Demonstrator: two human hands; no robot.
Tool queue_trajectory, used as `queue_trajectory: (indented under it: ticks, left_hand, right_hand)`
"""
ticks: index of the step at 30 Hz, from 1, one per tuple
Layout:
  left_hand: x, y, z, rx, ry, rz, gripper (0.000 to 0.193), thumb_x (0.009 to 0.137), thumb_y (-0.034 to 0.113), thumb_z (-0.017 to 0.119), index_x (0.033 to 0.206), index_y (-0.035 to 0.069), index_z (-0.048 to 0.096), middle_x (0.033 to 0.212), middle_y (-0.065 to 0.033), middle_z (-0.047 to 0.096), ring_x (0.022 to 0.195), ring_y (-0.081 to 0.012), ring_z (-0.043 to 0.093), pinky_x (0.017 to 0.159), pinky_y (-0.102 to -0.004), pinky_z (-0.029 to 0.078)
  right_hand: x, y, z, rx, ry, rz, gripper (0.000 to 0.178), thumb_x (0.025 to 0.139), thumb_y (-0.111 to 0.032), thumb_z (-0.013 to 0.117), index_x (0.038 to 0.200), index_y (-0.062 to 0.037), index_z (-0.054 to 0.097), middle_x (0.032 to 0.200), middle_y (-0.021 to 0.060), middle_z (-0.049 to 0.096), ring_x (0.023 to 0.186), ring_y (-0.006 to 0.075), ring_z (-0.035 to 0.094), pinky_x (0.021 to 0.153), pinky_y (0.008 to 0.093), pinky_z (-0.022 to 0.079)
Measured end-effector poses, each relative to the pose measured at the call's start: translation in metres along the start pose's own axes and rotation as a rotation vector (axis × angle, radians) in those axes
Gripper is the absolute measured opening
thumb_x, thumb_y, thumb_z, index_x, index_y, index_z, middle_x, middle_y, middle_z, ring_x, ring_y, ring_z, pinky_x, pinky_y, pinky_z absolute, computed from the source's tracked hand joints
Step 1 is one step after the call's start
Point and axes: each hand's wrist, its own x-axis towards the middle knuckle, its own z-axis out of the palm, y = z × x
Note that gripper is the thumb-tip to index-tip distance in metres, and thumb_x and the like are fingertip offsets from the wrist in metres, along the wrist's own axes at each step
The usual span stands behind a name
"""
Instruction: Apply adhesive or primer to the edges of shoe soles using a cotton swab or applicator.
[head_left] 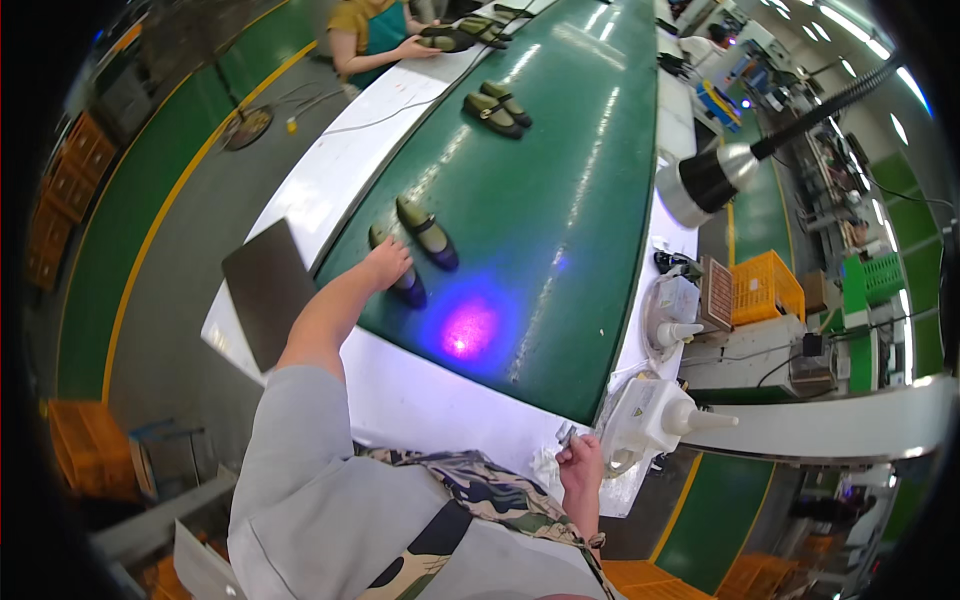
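On the green belt, my left hand is closed on a dark flat shoe, with fingers over its upper near the opening. Right beside it stands the matching shoe, a dark strap across its olive inside. My right hand is pinched at the near right edge of the white table, around a small greyish item too small to name. White crumpled tissue lies just left of that hand. A white plastic bottle with a pointed spout stands to its right.
The green conveyor belt carries another pair of shoes farther off. A lamp on a bendy arm hangs over the right edge. A second spouted bottle stands there. A dark board lies at left. Far left, a co-worker handles shoes.
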Motion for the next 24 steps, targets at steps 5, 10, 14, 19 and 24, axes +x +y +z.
queue_trajectory:
  ticks: [5,10,14,19,24]
  left_hand:
    - [0.046,-0.029,-0.005,-0.079,-0.24,0.139,0.035,0.069,0.018,0.072,0.103,0.011,0.067,0.101,-0.012,0.07,0.101,-0.0309,0.067,0.089,-0.0431,0.051]
    - [0.044,-0.04,-0.028,-0.177,-0.389,0.193,0.05,0.057,0.019,0.081,0.103,0.009,0.068,0.097,-0.0165,0.071,0.096,-0.0335,0.068,0.083,-0.0424,0.055]
    - [0.008,-0.04,-0.035,-0.873,-0.198,-0.339,0.063,0.048,0.034,0.091,0.102,0.008,0.072,0.1,-0.0162,0.072,0.096,-0.0333,0.069,0.086,-0.0412,0.054]
    - [-0.045,0.021,-0.082,-2.421,0.26,-0.296,0.047,0.076,0.016,0.071,0.117,-0.003,0.059,0.105,-0.0108,0.067,0.095,-0.0223,0.065,0.088,-0.0373,0.052]
    - [-0.075,0.13,-0.112,-2.784,0.532,-0.396,0.029,0.079,0.015,0.071,0.104,0.004,0.061,0.096,-0.0066,0.065,0.097,-0.022,0.062,0.094,-0.0384,0.049]
  right_hand:
    - [-0.003,-0.001,0.018,0.012,0.056,-0.05,0.014,0.088,0.003,0.064,0.088,-0.0072,0.054,0.075,0.0091,0.061,0.052,0.0186,0.055,0.05,0.033,0.045]
    - [0.009,-0.009,0.052,-0.041,0.054,-0.08,0.016,0.086,0.002,0.066,0.086,-0.0068,0.053,0.072,0.0082,0.059,0.051,0.0184,0.055,0.047,0.031,0.044]
    - [0.034,-0.018,0.059,-0.185,0.016,-0.136,0.018,0.083,0.002,0.069,0.085,-0.0071,0.053,0.071,0.0057,0.057,0.052,0.0176,0.055,0.047,0.0298,0.045]
    - [0.058,-0.041,0.088,-0.338,-0.055,-0.274,0.02,0.082,0.001,0.069,0.081,-0.0076,0.051,0.066,0.0018,0.052,0.05,0.013,0.051,0.043,0.0259,0.039]
    - [0.063,-0.062,0.165,-0.536,-0.328,-0.453,0.018,0.081,-0.003,0.073,0.084,-0.0053,0.056,0.068,0.0011,0.054,0.054,0.0087,0.05,0.047,0.0232,0.037]
